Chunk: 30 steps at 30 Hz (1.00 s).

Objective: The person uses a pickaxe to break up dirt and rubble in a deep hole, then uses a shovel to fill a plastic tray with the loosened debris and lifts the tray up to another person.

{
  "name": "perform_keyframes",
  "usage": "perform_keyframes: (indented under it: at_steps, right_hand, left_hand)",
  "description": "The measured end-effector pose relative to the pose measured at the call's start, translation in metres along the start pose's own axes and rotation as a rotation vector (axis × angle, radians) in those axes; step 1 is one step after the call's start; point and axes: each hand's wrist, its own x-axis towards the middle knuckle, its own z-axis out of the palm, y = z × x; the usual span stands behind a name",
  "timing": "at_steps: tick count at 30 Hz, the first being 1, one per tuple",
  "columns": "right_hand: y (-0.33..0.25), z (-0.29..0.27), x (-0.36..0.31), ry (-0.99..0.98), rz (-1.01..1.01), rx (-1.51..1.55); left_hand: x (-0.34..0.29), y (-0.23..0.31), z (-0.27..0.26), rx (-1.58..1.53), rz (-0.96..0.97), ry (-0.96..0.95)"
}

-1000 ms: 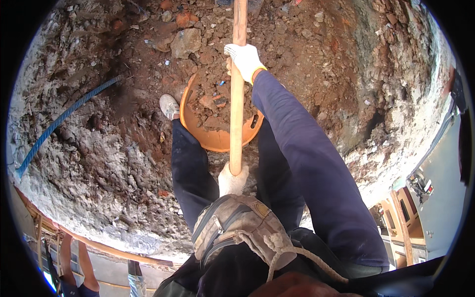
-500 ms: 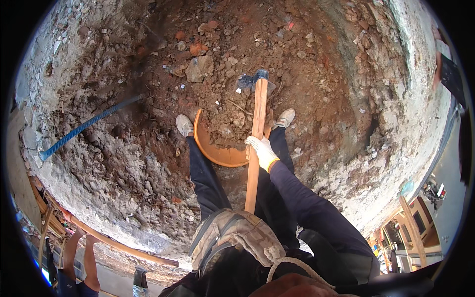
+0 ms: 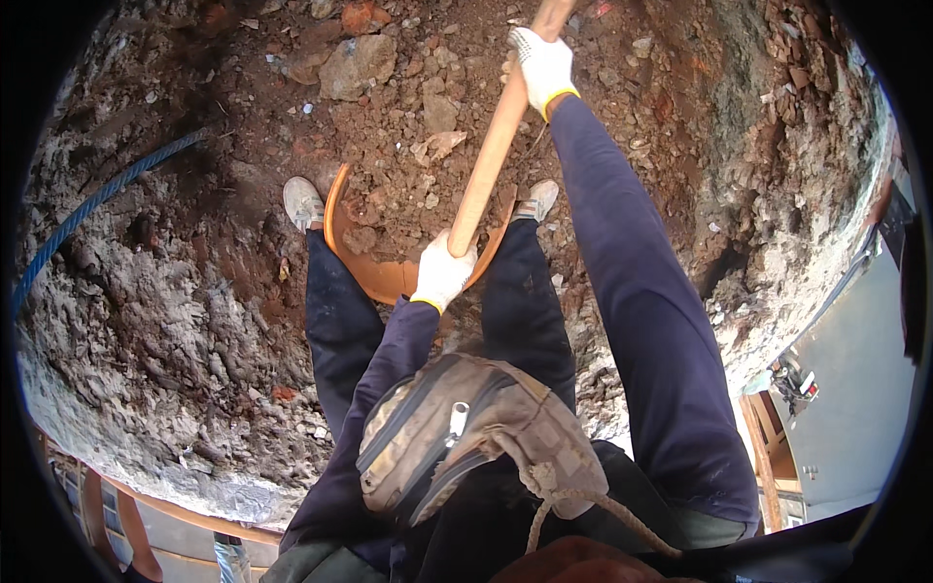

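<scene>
Both my hands wear white gloves and grip the wooden handle of a hoe [image 3: 494, 146]. Farther out, my right hand [image 3: 546, 72] is closed around the upper part of the handle, arm stretched. My left hand [image 3: 444, 272] is closed on the near end, over the rim of an orange-brown pan [image 3: 381, 277]. The handle slants away to the right; its metal head lies beyond the top edge, out of sight. Between my shoes, the pan holds loose brown soil and stones [image 3: 398, 219].
A large stone [image 3: 358, 68] lies in the dirt beyond the pan. Rough earth walls curve around me, with a ribbed blue rod [image 3: 97, 204] at the left. A camouflage bag [image 3: 486, 428] hangs before me. Another person's legs [image 3: 134, 534] show at lower left.
My right hand and the hoe have moved farther away, taking its dark metal head out of view. My left hand has come into view, holding the handle's near end.
</scene>
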Motion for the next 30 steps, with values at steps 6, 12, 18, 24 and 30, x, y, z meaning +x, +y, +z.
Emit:
perform_keyframes:
  at_steps: [6,12,18,24,30]
  right_hand:
    - [0.038,0.048,-0.057,-0.088,0.137,-0.351]
    - [0.054,0.0,-0.129,-0.091,0.516,0.338]
    - [0.089,-0.031,-0.206,-0.087,0.758,0.707]
    - [0.096,-0.015,-0.354,-0.054,0.868,0.891]
    - [0.076,0.0,-0.405,-0.036,1.015,0.838]
  left_hand:
    - [-0.098,0.012,-0.009,-0.201,-0.444,-0.104]
    - [-0.172,0.067,-0.069,0.294,-0.578,-0.078]
    - [-0.217,0.074,-0.091,0.553,-0.637,-0.087]
    - [-0.28,0.086,-0.111,0.625,-0.649,-0.08]
    - [-0.315,0.097,-0.128,0.661,-0.663,-0.075]
